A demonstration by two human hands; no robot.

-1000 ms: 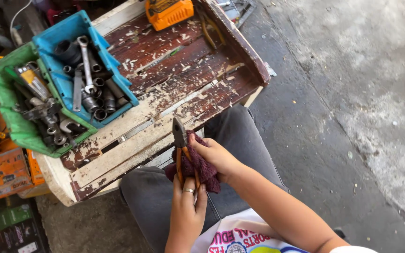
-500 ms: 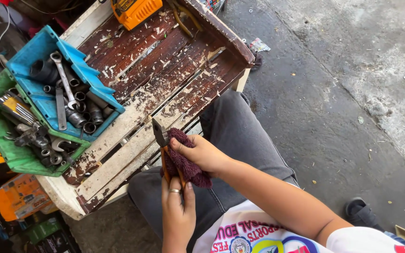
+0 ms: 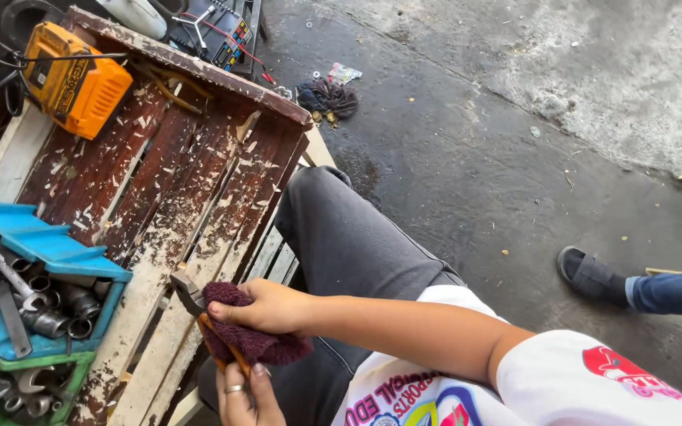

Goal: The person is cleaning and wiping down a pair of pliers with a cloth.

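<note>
My right hand (image 3: pixel 274 306) presses a dark maroon cloth (image 3: pixel 258 345) around a pair of pliers (image 3: pixel 187 294). Their grey jaws stick out to the upper left of the cloth, and an orange handle shows beneath it. My left hand (image 3: pixel 248 398), with a ring on one finger, grips the handle end at the bottom edge of the view. Both hands hover over my lap in grey trousers (image 3: pixel 341 237), beside the edge of a worn wooden pallet table (image 3: pixel 159 181).
A blue tray (image 3: pixel 41 244) of sockets and wrenches sits in a green tray (image 3: pixel 41 364) at the left. An orange power tool (image 3: pixel 73 79) lies at the table's far end. Another person's sandalled foot (image 3: pixel 593 276) stands on the concrete at right, and a dark rag (image 3: pixel 327 96) lies on the floor.
The view has swung right and down, so the table and trays slid left. Both hands still hold the pliers and cloth, and the cloth now covers more of the tool.
</note>
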